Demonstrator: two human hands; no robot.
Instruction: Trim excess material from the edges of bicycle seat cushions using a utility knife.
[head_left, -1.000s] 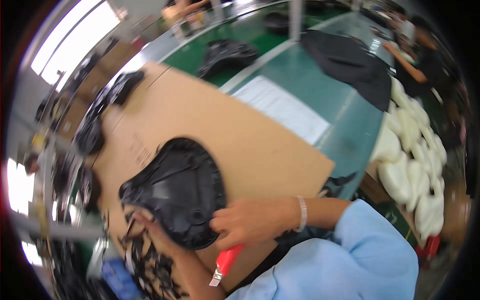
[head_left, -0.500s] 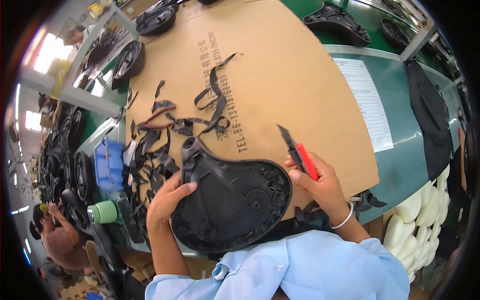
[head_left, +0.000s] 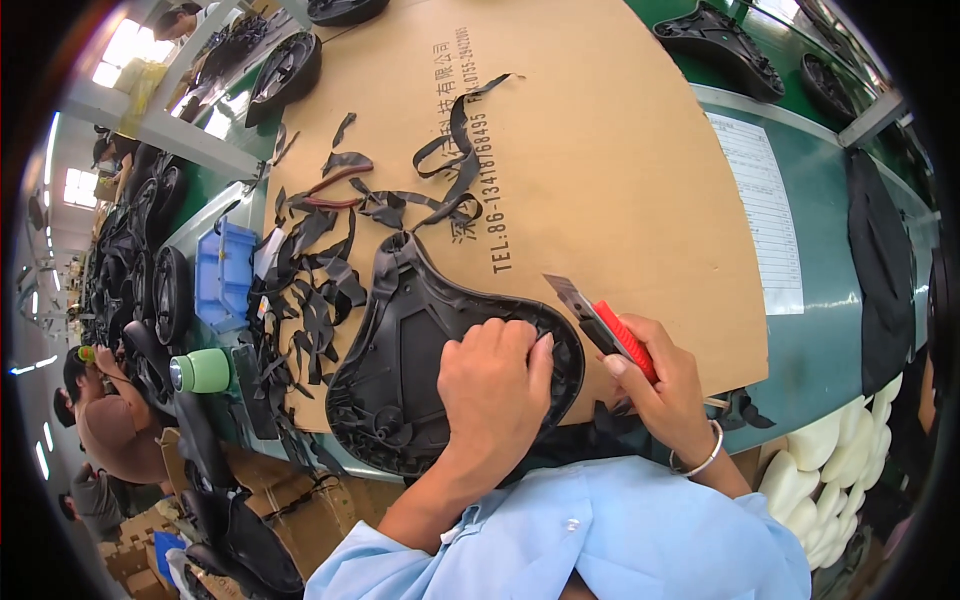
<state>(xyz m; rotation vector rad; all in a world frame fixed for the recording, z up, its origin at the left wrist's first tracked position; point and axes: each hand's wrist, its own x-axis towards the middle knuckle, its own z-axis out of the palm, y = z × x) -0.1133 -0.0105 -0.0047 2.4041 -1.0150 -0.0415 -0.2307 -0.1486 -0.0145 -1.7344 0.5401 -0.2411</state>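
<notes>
A black bicycle saddle (head_left: 380,350) lies underside up before me, its narrow nose pointing away. My left hand (head_left: 495,385) is closed in a fist over the saddle's right part. Its fingertips are turned under, so whatever they grip is hidden. In my right hand (head_left: 655,385) is a red utility knife (head_left: 622,340), held just right of the saddle. The knife's blade is out and points up and left, over the cardboard. Cut black fabric scraps (head_left: 310,290) lie heaped left of the saddle, and a long black strip (head_left: 465,150) curls beyond it.
A big cardboard sheet (head_left: 620,170) covers much of the green table (head_left: 825,350). A blue basket (head_left: 222,280) and a green cup (head_left: 200,370) stand left. Right are a printed sheet (head_left: 760,215), black fabric (head_left: 880,270) and white foam pads (head_left: 830,450). Another person (head_left: 110,400) works far left.
My left hand has gone from the saddle's left edge to its right part and closed. The saddle has turned, its nose swinging right. The knife remains in my right hand, blade lower in view.
</notes>
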